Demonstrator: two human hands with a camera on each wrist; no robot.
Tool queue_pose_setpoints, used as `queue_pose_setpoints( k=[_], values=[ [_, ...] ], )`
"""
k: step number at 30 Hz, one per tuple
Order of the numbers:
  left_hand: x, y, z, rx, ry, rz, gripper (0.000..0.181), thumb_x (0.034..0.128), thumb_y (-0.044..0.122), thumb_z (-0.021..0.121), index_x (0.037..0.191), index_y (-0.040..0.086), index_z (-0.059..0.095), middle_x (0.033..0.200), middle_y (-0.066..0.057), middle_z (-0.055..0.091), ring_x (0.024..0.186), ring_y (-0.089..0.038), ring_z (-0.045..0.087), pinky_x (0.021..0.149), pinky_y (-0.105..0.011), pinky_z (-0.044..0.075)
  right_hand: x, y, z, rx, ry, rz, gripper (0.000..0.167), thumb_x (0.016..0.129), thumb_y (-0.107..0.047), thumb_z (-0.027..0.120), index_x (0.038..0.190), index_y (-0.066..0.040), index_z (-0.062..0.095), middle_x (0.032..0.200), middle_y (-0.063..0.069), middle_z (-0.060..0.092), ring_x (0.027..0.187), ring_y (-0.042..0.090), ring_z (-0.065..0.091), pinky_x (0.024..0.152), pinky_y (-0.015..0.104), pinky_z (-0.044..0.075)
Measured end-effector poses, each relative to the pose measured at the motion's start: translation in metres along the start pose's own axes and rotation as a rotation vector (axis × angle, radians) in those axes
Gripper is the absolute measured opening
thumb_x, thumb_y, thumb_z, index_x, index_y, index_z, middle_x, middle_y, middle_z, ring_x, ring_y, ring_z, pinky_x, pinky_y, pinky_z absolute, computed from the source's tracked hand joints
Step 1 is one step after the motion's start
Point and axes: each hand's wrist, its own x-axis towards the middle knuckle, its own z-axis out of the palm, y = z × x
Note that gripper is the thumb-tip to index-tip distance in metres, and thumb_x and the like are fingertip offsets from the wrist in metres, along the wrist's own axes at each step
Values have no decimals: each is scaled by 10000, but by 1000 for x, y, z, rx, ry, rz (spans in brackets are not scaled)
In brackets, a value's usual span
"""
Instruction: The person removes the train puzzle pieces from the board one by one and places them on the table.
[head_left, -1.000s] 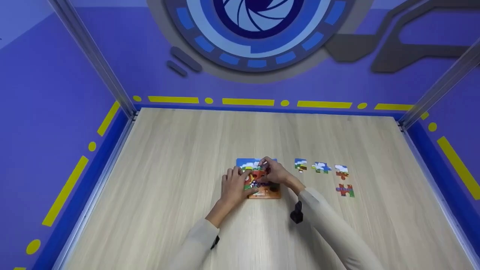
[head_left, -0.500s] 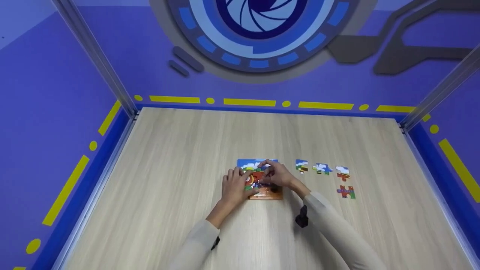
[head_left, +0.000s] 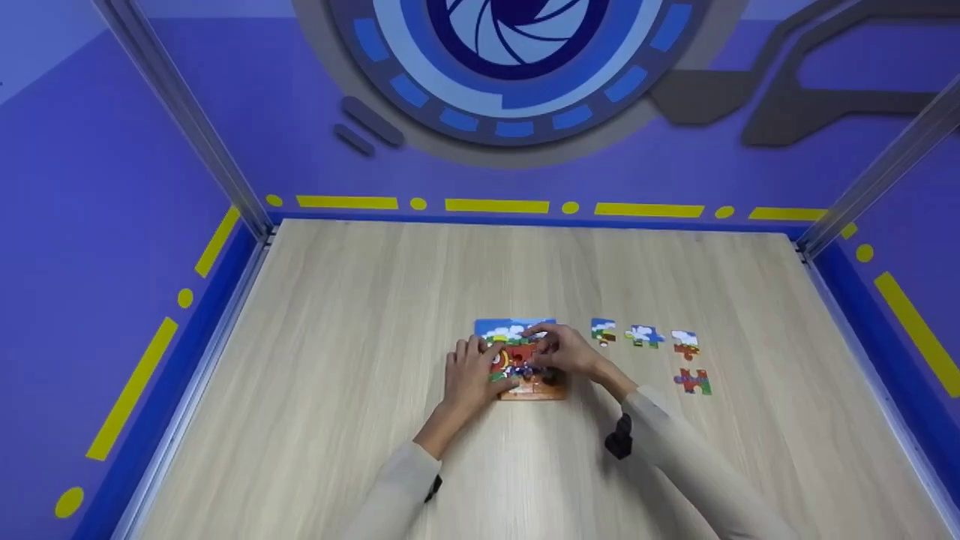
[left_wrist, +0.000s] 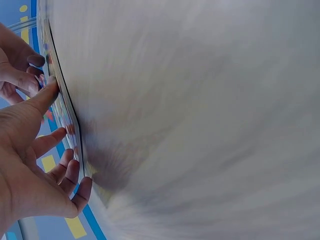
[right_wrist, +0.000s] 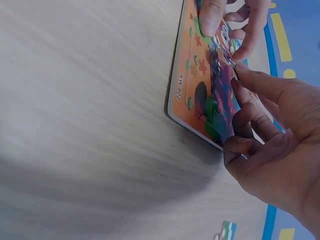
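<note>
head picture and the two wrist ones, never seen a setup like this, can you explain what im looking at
There is no machine here: these are a person's bare left hand and right hand. The wide picture comes from a camera worn on the head, looking forward and down; the other two come from cameras worn on each wrist. On the table lies a puzzle board, with four loose pieces apart from it, off to its right. The left hand rests its fingers on the board. The right hand, at the board, seems to pinch a small piece, though the fingers hide most of it.
</note>
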Motion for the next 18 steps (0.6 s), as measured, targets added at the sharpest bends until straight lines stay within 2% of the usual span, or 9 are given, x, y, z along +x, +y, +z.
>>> queue_pose_setpoints(
  k=[3,13,18],
  values=[
    [0,1,1,-10,3,-9,662,807,548,807,1347,199,650,1137,-61,526,990,-231,443,816,-386,382,-7,0,-8,6,2,-5,405,932,2,699,1322,40,595,932,187,704,712,98,562,625,199,456],
    [-2,3,2,-59,15,10,652,798,505,828,1337,179,659,1081,-40,502,922,-193,380,767,-334,301,-42,16,-40,-13,63,44,441,932,-46,718,1348,17,586,991,199,699,769,138,612,676,234,494],
    [-3,0,0,-60,23,14,641,809,485,830,1342,174,655,1118,-56,518,961,-209,406,795,-361,339,-57,25,-51,-7,77,7,440,943,-56,708,1355,35,583,993,234,702,788,155,631,678,226,486]
  ],
)
